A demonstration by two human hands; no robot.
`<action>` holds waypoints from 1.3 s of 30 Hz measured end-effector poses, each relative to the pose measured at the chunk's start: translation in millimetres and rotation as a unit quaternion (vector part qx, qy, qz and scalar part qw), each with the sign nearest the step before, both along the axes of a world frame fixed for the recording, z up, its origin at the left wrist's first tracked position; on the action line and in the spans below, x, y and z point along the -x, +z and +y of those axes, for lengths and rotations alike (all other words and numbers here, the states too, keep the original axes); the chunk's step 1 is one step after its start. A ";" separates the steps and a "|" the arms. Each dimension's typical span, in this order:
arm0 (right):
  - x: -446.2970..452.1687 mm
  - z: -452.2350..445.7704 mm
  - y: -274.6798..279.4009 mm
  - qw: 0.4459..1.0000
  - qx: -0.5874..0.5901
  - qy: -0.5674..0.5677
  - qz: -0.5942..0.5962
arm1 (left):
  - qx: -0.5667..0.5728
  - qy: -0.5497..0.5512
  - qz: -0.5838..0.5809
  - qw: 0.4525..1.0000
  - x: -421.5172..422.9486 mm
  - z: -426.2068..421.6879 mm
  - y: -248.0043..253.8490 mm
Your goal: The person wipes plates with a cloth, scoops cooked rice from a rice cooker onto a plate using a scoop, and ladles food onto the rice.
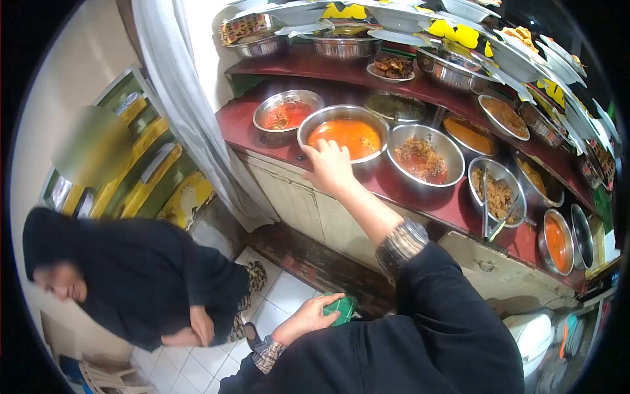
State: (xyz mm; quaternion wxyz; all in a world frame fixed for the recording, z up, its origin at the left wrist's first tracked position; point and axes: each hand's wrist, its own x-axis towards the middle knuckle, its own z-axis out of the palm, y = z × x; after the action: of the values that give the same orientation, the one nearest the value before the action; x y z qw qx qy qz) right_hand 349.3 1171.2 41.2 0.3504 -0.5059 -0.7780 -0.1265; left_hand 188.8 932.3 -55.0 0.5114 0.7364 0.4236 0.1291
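My right hand (331, 165) reaches over the near rim of a steel bowl of orange curry (352, 136), fingers bent together. What they grip, if anything, is hidden; a small dark tip (300, 157) shows beside the hand. Low in front of my body, my left hand (308, 320) is closed on a green checked bundle (339, 308); whether it is cloth or a wrapped packet I cannot tell. Close by stand a bowl of red food (287, 113) to the left and a bowl of dark chunky food in red oil (425, 157) to the right.
The dark red counter (244, 121) carries several more bowls, one with metal tongs (486, 203). Above it runs a shelf (275, 66) with dishes and stacked white plates (394, 18). A person in black (131, 276) stands at left by a grey curtain (190, 105).
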 end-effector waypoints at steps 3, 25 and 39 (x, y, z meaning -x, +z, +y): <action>6.4 41.1 -7.9 0.994 0.098 -0.025 0.037 | -0.026 0.008 -0.032 0.999 21.6 13.0 -9.5; -92.9 -34.7 52.0 0.991 0.014 0.131 0.039 | -0.113 -0.039 -0.097 0.988 26.6 78.2 -2.7; -200.6 -92.7 79.4 0.477 0.051 0.069 0.875 | -0.094 -0.195 -0.063 0.974 -66.6 67.9 6.4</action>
State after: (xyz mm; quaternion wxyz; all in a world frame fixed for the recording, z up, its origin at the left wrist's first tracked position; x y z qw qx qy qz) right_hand 549.9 1078.5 120.6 0.8304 -0.3158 -0.1057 0.4466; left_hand 255.5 1000.2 -48.6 0.4805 0.8401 0.2251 0.1126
